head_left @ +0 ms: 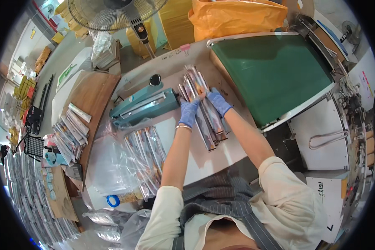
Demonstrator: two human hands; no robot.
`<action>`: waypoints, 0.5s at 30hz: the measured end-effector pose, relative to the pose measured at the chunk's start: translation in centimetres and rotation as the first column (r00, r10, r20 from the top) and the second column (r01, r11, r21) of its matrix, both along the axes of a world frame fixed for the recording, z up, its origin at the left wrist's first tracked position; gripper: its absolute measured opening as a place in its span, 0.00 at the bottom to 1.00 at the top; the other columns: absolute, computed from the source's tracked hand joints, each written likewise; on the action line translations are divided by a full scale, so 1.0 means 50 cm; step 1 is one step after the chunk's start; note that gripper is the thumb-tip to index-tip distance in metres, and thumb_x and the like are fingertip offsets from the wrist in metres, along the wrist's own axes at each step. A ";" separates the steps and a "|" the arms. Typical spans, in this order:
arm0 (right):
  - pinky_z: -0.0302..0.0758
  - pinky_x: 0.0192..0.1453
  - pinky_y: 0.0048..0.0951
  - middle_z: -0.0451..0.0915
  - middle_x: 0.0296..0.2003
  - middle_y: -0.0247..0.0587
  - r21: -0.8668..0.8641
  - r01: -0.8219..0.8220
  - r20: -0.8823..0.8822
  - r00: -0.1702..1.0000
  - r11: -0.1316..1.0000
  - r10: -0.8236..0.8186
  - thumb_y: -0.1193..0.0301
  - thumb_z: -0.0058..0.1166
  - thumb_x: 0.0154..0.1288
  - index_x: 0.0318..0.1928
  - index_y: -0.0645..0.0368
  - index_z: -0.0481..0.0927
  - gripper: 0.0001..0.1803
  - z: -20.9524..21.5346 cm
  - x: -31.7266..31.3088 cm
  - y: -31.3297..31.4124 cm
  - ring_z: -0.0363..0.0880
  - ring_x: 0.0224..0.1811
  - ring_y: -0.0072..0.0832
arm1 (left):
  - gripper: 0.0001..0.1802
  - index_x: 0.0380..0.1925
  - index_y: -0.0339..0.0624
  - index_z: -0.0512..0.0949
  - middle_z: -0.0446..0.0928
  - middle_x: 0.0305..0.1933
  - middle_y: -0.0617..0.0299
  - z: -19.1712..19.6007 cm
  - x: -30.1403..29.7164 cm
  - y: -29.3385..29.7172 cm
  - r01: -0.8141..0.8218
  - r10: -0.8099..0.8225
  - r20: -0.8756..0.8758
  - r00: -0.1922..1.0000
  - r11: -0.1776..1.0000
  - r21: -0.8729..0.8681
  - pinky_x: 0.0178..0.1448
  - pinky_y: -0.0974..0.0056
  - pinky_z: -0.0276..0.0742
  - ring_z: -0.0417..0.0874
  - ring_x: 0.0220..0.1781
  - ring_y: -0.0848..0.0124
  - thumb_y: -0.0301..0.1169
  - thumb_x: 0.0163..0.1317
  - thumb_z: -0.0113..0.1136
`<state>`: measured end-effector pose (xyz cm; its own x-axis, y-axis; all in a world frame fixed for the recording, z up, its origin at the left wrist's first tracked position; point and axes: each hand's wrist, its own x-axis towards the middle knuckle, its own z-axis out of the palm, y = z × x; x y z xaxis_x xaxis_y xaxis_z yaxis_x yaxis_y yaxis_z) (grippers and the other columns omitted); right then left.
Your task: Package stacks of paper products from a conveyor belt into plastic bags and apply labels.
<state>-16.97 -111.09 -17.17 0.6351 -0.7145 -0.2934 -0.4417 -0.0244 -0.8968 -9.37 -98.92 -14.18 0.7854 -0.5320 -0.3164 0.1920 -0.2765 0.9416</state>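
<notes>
A bundle of long, narrow, glossy printed packets [205, 121] lies slanted over the pale worktop in front of me. My left hand [189, 111], in a blue glove, is closed on the bundle's left side. My right hand [219, 101], gloved the same way, grips its right side, and the fingertips of both come close together on top. Left of the bundle stands a teal bar-type heat sealer [146, 106] with a black round knob [155, 80]. Nearer to me, similar packets [145, 143] lie in clear plastic, beside flat clear bags [112, 166].
A green conveyor belt [275, 75] borders the worktop on the right. A standing fan [141, 31] and an orange sack [237, 16] are beyond it. At left, a wooden board [96, 93] carries printed bundles [71, 133]. A blue tape ring [112, 201] lies at the near edge.
</notes>
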 end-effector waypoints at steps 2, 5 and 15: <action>0.69 0.52 0.31 0.76 0.45 0.47 0.307 -0.181 0.230 0.967 0.934 0.112 0.43 0.49 0.55 0.50 0.66 0.72 0.37 -0.040 -0.074 0.099 0.74 0.46 0.33 | 0.34 0.50 0.37 0.69 0.77 0.39 0.61 -0.016 -0.030 0.090 0.113 -0.138 -0.099 0.986 0.969 -0.222 0.43 0.68 0.75 0.78 0.38 0.72 0.39 0.44 0.69; 0.65 0.58 0.27 0.75 0.48 0.42 0.567 -0.264 0.263 0.956 0.780 0.132 0.53 0.53 0.59 0.53 0.65 0.71 0.30 0.036 -0.301 0.267 0.71 0.49 0.26 | 0.36 0.55 0.38 0.65 0.74 0.47 0.59 0.025 -0.197 0.315 0.290 -0.334 -0.229 0.914 0.935 -0.206 0.51 0.65 0.74 0.76 0.47 0.69 0.33 0.44 0.68; 0.69 0.54 0.32 0.70 0.53 0.39 0.225 -0.487 0.748 0.642 0.844 0.171 0.66 0.69 0.42 0.62 0.60 0.59 0.46 0.281 -0.312 0.391 0.72 0.50 0.29 | 0.46 0.56 0.41 0.63 0.70 0.54 0.60 0.232 -0.249 0.431 0.296 -0.355 -0.017 0.935 0.804 -0.516 0.59 0.61 0.70 0.72 0.55 0.69 0.32 0.33 0.76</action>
